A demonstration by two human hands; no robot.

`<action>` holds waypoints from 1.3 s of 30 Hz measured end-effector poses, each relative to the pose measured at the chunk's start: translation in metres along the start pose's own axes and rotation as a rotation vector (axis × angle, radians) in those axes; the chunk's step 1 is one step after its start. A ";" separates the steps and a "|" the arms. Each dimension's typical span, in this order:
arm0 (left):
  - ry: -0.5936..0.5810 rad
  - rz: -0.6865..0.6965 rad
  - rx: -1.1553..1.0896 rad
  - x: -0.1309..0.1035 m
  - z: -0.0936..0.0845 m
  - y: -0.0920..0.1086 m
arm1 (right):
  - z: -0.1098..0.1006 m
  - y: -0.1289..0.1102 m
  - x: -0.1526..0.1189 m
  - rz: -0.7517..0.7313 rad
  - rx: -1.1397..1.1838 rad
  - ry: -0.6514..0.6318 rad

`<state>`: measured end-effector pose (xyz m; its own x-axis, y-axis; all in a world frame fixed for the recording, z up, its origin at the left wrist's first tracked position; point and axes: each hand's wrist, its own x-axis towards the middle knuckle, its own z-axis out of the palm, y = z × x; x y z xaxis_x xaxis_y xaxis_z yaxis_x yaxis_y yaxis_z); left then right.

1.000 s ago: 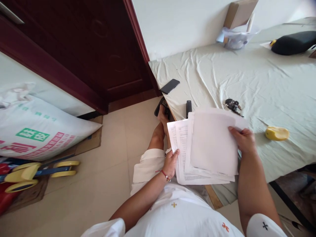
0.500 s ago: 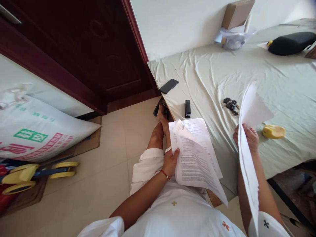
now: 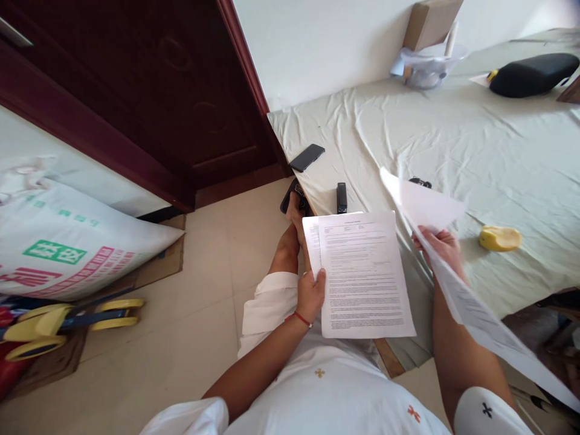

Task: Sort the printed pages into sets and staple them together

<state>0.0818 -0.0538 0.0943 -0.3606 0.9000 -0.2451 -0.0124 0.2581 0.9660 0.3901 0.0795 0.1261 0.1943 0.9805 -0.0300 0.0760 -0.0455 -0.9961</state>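
Observation:
My left hand (image 3: 312, 296) is closed on the left edge of a stack of printed sheets (image 3: 367, 278), thumb on top, over my lap and the table's edge. To the right, my right hand (image 3: 439, 244) pinches some raised sheets (image 3: 471, 302), which slant down to the right past my forearm. Beyond the stack's top edge lies a black stapler (image 3: 341, 197). A dark phone (image 3: 307, 157) rests near the table corner. Partly covered by the raised sheets are the keys (image 3: 420, 181). Right of my right hand sits a yellow object (image 3: 500, 238).
The cloth-covered table (image 3: 534, 151) holds a clear plastic container (image 3: 425, 71), a brown box (image 3: 430, 24) and a black case (image 3: 534, 75) toward the back. On the left are a dark red door (image 3: 181, 90), a large white sack (image 3: 72, 241) and a yellow wheeled item (image 3: 40, 323).
My right hand has moved left, and its sheets now slant across the forearm and hide more of the keys. The stack's curled top page now lies flat.

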 end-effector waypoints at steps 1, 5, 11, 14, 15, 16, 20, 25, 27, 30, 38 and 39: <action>-0.007 0.004 -0.009 -0.001 0.000 -0.001 | 0.003 0.001 0.000 -0.005 -0.043 0.001; -0.042 0.026 0.014 0.000 0.001 -0.005 | 0.010 0.010 0.006 -0.229 -0.344 -0.035; 0.020 0.155 0.233 0.004 -0.001 -0.005 | 0.013 0.020 0.017 -0.439 -0.572 -0.161; 0.008 0.164 0.224 0.003 0.000 -0.005 | 0.013 0.019 0.014 -0.379 -0.577 -0.246; 0.008 0.161 0.223 0.003 0.000 -0.005 | 0.012 0.017 0.012 -0.321 -0.551 -0.271; 0.007 0.157 0.225 0.003 0.000 -0.005 | 0.012 0.016 0.010 -0.249 -0.511 -0.295; -0.007 0.156 0.222 0.004 -0.001 -0.010 | 0.013 0.006 0.002 -0.055 -0.349 -0.352; -0.028 0.146 0.193 0.006 -0.003 -0.019 | 0.013 0.001 0.003 -0.026 -0.382 -0.372; -0.031 0.140 0.187 0.006 -0.002 -0.021 | 0.012 0.005 0.003 0.008 -0.367 -0.401; -0.031 0.135 0.188 0.006 0.000 -0.021 | 0.012 0.013 0.004 0.047 -0.330 -0.401; -0.044 0.170 0.175 0.002 0.000 -0.017 | 0.024 0.022 0.012 -0.388 -0.609 -0.153; -0.046 0.179 0.185 0.002 0.000 -0.017 | 0.026 0.022 0.012 -0.420 -0.602 -0.174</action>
<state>0.0808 -0.0565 0.0769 -0.2990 0.9509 -0.0795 0.2204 0.1499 0.9638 0.3690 0.0952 0.1018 -0.1222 0.9521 0.2802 0.6405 0.2913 -0.7105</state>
